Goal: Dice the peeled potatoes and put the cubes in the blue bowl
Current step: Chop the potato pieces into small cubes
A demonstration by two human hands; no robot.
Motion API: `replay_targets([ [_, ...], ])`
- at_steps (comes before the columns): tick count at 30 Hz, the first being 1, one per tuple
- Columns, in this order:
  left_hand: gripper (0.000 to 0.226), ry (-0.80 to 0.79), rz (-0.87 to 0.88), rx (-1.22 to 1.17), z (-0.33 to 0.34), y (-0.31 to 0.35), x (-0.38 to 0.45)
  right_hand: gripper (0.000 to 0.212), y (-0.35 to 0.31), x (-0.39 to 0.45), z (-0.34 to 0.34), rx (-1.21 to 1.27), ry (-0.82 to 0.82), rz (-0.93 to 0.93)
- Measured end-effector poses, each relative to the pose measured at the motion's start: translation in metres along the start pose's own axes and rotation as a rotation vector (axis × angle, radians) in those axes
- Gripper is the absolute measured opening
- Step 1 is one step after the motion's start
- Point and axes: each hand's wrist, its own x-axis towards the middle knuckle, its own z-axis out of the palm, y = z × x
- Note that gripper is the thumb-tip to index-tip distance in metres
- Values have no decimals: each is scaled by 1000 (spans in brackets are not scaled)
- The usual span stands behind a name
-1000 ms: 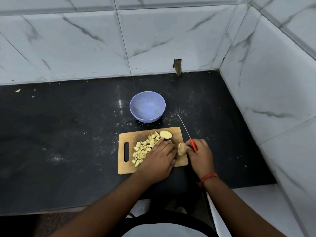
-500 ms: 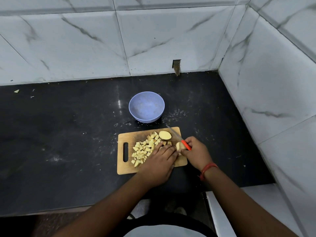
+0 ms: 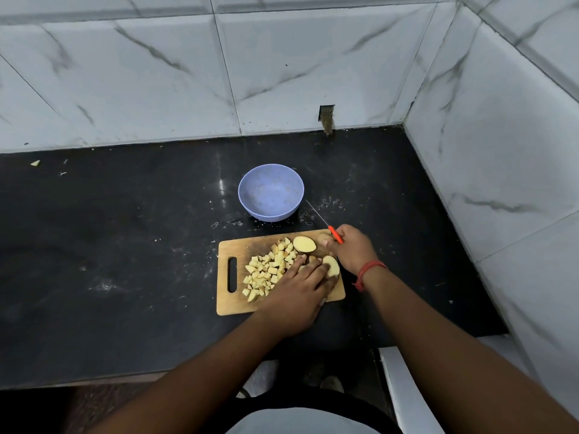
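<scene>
A wooden cutting board [image 3: 230, 303] lies on the black counter. A pile of pale potato cubes [image 3: 266, 270] covers its middle. One potato half [image 3: 304, 244] lies cut side up at the board's far edge. My left hand [image 3: 297, 292] rests on the board, its fingers touching a second potato piece [image 3: 332, 266] at the right side. My right hand [image 3: 352, 247] grips a knife [image 3: 322, 219] by its orange handle, the thin blade pointing up and away toward the bowl. The blue bowl [image 3: 271, 192] stands just behind the board and looks empty.
White marble-tiled walls close the counter at the back and on the right [image 3: 501, 151]. A small potato scrap [image 3: 35, 163] lies far left near the back wall. White crumbs dot the black counter [image 3: 125, 245]. The counter's front edge runs just below the board.
My right hand has moved the knife from the potato piece to the board's far right corner, blade lifted and pointing away. My left hand stays on the board by the potato piece.
</scene>
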Motion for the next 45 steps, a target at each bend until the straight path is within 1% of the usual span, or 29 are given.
replay_targets([
  [2, 51, 0, -1, 0, 0, -1, 2, 26, 2, 0, 1, -90, 0, 17],
  [4, 49, 8, -2, -12, -1, -1, 3, 30, 5, -3, -1, -114, 20, 49],
  [7, 46, 23, -6, -21, -1, -1, 3, 26, 8, -16, -3, -25, 96, 67],
  [10, 47, 42, -14, -42, 1, -1, 1, 20, 11, -36, 4, 107, 111, 103],
  [13, 51, 42, -34, -42, 3, -5, -3, 18, 11, -61, 8, 110, 85, 125],
  [18, 49, 9, 13, -20, 5, -15, -1, 16, 21, -105, 3, -106, -7, 70],
  [21, 48, 11, 28, -24, 6, -16, 0, 14, 24, -122, 0, -229, -109, 81],
  [23, 48, 12, 38, -18, 6, -16, 1, 14, 25, -127, 0, -288, -144, 77],
  [26, 49, 12, 50, -14, 6, -17, 2, 16, 24, -129, 1, -318, -152, 93],
  [33, 49, 33, 67, -11, 7, -18, 3, 19, 21, -119, 10, -382, -226, 180],
  [39, 47, 45, 61, -29, 9, -19, 4, 30, 13, -107, 15, -443, -273, 262],
  [42, 47, 46, 60, -28, 10, -19, 4, 36, 3, -103, 15, -434, -298, 263],
  [45, 46, 43, 49, -16, 11, -19, 4, 38, 0, -107, 19, -457, -275, 330],
])
